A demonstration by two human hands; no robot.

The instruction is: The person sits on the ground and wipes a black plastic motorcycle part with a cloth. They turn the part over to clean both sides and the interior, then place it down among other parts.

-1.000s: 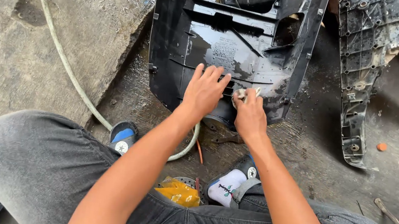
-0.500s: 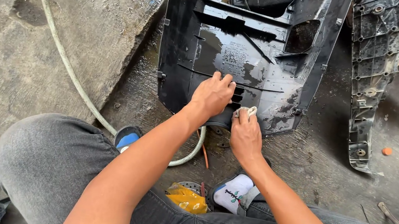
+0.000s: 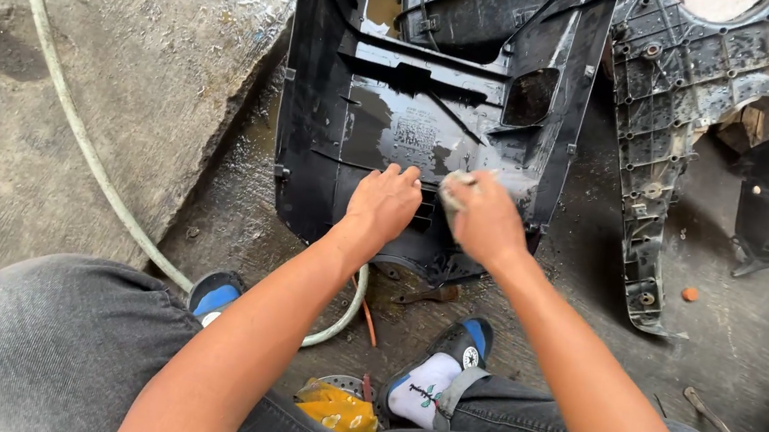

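A black plastic scooter body panel [image 3: 348, 121] lies inner side up on the wet concrete floor [image 3: 747, 347], its ribbed, glossy surface streaked with grey grime. A small pale scrubbing pad [image 3: 454, 188] presses against the panel's near middle, just above its lower edge.

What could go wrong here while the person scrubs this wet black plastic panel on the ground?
1. The left hand presses flat on the wet black plastic panel; it might slip.
2. The right hand, rubbing with a small pale pad, works near slots and edges that may scrape fingers.
3. The pale green hose curves beside the shoes, a possible trip hazard.
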